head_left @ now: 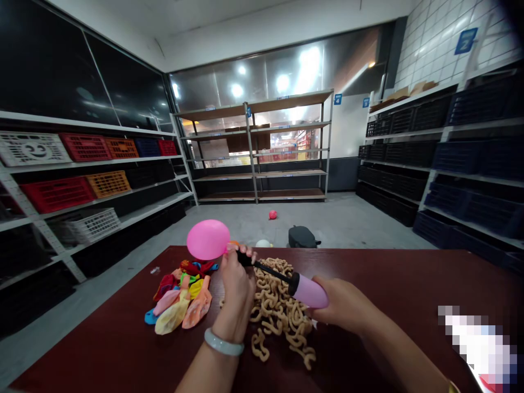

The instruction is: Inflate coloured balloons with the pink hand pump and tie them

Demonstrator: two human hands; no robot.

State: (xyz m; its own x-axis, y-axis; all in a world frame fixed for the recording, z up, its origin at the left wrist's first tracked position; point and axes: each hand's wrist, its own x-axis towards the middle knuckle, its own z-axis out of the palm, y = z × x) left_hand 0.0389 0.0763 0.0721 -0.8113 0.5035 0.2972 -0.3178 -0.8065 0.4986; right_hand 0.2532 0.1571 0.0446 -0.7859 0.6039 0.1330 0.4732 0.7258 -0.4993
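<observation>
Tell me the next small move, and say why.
Probably push the right hand toward the left hand: the black rod of the pump shows between them, and the pink balloon is held at the pump's other end.

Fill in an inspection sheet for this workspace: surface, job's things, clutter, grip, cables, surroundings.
Surface: dark red tabletop, smooth where bare.
Job's things: inflated pink balloon at one end of the hand pump; limp, multicoloured balloons heaped at left.
Clutter: tan curled pieces piled mid-table; small clear scrap at left; pixelated item at right, unidentifiable.
Grip: left hand closed at the balloon's neck and the pump's black end; right hand around its pinkish-purple end.
Cables: nothing seen.
Surroundings: crates on side shelves; red ball and dark bag-like item on floor.
</observation>
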